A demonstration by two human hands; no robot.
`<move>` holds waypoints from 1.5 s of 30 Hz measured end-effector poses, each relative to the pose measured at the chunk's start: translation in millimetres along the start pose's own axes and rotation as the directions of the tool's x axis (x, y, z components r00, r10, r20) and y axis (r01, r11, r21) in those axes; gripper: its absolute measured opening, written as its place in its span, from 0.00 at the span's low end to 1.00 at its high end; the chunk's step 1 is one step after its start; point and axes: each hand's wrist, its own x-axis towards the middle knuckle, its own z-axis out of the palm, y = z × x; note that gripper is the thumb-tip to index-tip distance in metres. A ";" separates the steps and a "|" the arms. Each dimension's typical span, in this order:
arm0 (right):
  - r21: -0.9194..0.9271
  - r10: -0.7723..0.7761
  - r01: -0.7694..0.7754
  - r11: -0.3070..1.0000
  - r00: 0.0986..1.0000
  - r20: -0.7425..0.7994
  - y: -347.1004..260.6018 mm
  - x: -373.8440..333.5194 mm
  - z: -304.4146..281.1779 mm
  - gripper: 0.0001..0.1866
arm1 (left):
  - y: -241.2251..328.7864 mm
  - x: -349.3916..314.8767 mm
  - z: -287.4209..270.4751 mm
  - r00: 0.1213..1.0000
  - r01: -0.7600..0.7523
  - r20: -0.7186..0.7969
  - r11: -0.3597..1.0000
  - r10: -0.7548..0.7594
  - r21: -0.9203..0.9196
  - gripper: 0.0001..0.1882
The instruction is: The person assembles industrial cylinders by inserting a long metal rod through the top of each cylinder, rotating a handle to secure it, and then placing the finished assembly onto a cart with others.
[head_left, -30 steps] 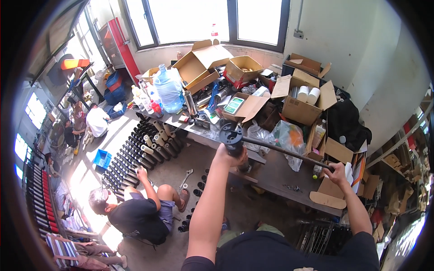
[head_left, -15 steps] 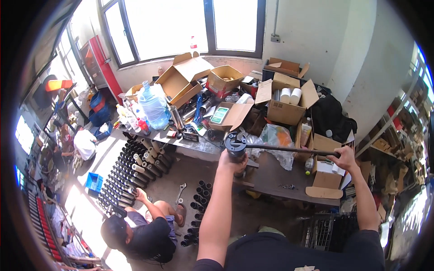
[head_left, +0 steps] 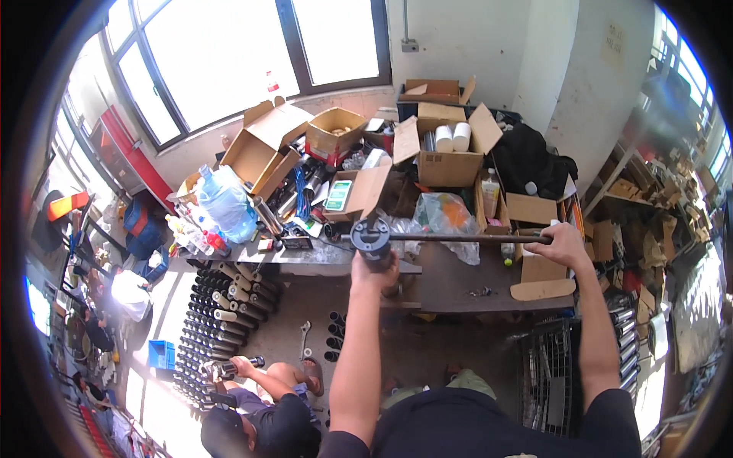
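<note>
My left hand (head_left: pixel 374 276) is closed around a dark metal cylinder (head_left: pixel 375 260) just below its round grey end, which has slots and small holes. A long dark metal bar (head_left: pixel 466 238) runs level to the right from that end. At the bar's far right tip, my right hand (head_left: pixel 563 246) grips it with bent fingers. Both hands are above the front part of the dark workbench (head_left: pixel 450 286). How the bar joins the round end is too small to make out.
Open cardboard boxes (head_left: pixel 452 169), a big clear water bottle (head_left: pixel 226 204) and loose parts crowd the bench. To the lower left, a person (head_left: pixel 263 420) sits low, holding a metal tube beside rows of dark cylinders (head_left: pixel 210 336). A wrench (head_left: pixel 305 336) lies on the floor; a black wire crate (head_left: pixel 551 374) stands lower right.
The view has swung right, so the bench and window sit further left. Both hands keep their grips on cylinder and bar. The seated person's tube now shows more fully.
</note>
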 end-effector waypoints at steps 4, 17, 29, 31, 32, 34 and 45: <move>0.001 0.106 -0.108 0.994 0.970 -0.219 -59.2 -62.5 75.1 0.23 | 20.2 18.1 13.3 0.986 -0.045 0.162 0.998 0.037 0.044 0.16; 0.199 0.117 -0.063 0.978 0.954 -0.276 180.0 -145.0 161.6 0.27 | -128.6 -107.5 -67.5 0.838 -0.140 0.543 0.981 0.043 0.138 0.35; 0.295 0.614 -0.734 0.611 0.675 0.408 94.8 -216.2 357.3 0.28 | -155.4 -120.7 -30.8 0.475 -0.483 0.875 0.858 0.089 0.176 0.41; 0.306 0.602 -0.756 0.579 0.649 0.465 67.1 -197.0 367.4 0.27 | -155.0 -142.3 -39.1 0.611 -0.568 0.764 0.787 0.207 0.241 0.43; 0.336 0.582 -0.756 0.562 0.650 0.488 59.6 -185.9 375.1 0.26 | -152.8 -154.6 -37.8 0.636 -0.656 0.715 0.692 0.291 0.302 0.42; 0.436 0.607 -0.771 0.463 0.635 0.478 68.0 -173.2 395.2 0.21 | -153.0 -161.1 -37.9 0.661 -0.729 0.658 0.520 0.362 0.446 0.41; 0.504 0.281 -0.861 -0.066 0.469 0.837 21.6 -64.3 415.5 0.13 | -137.6 -119.5 -97.6 0.747 -0.623 0.550 0.682 0.374 0.383 0.33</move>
